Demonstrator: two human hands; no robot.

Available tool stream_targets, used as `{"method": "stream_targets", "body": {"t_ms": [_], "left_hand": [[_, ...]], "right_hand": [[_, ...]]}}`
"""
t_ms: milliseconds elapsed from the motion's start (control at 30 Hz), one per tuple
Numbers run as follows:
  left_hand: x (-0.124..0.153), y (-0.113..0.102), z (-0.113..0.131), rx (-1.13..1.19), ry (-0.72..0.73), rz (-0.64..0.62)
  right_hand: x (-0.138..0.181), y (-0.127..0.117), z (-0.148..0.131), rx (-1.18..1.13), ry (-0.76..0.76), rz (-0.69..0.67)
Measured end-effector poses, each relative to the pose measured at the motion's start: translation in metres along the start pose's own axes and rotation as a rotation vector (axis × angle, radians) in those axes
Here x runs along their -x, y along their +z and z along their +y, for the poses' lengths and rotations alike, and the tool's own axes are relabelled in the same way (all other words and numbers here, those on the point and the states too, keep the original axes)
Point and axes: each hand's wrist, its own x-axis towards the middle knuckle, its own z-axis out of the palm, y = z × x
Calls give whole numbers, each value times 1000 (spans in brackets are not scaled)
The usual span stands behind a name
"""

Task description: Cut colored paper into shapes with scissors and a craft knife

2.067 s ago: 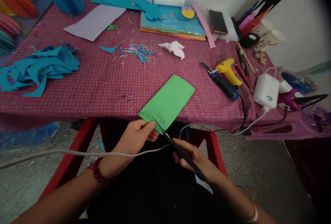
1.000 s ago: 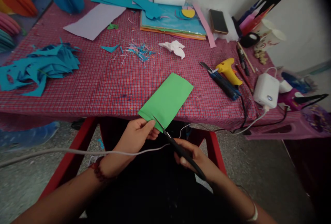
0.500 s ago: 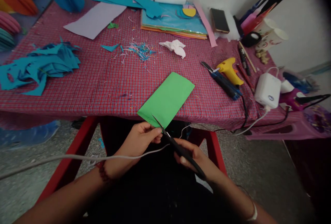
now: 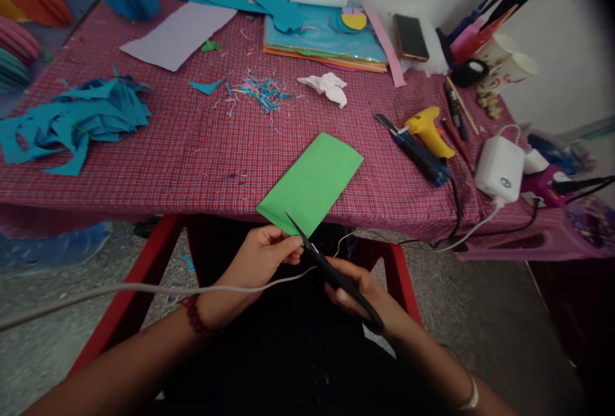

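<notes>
A folded-looking piece of green paper [image 4: 314, 179] extends over the table's front edge. My left hand [image 4: 266, 256] pinches its near end between thumb and fingers. In my right hand [image 4: 358, 288] are black-handled scissors [image 4: 336, 275], gripped by the handles. Their blades lie across the near corner of the green paper, close to my left thumb. How far the blades are parted is hard to make out. A pale cable [image 4: 168, 289] passes across my left wrist.
On the checked tablecloth [image 4: 202, 159] lie blue paper offcuts [image 4: 91, 121], small shreds [image 4: 264, 92], a crumpled tissue [image 4: 329, 87], a utility knife [image 4: 413, 150], a yellow glue gun [image 4: 429, 131] and a white adapter box [image 4: 500, 166]. Coloured sheets [image 4: 331, 38] and a phone [image 4: 410, 36] are farther back.
The whole view has shifted very slightly. Both hands, the scissors and the green paper hold almost the same position as before.
</notes>
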Motion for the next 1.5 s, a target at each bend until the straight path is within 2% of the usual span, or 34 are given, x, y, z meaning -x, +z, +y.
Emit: {"method": "stream_targets", "body": {"t_ms": [300,533,933,1233,1500], "left_hand": [[-1,-3,-3,24,-15,-14],[2,-2,1,-26,-17,21],[-1,-7,0,2,-91,-59],[-1,-11,5,20,-149,-87],[2,-13,7,2,-157,-80]], "right_hand": [[1,0,1,-2,17,12],[0,-2,1,29,10,12],[-3,-9,2,40,-1,-9],[-6,-16,-6,76,45,-16],[-11,-30,-11,109,43,-101]]}}
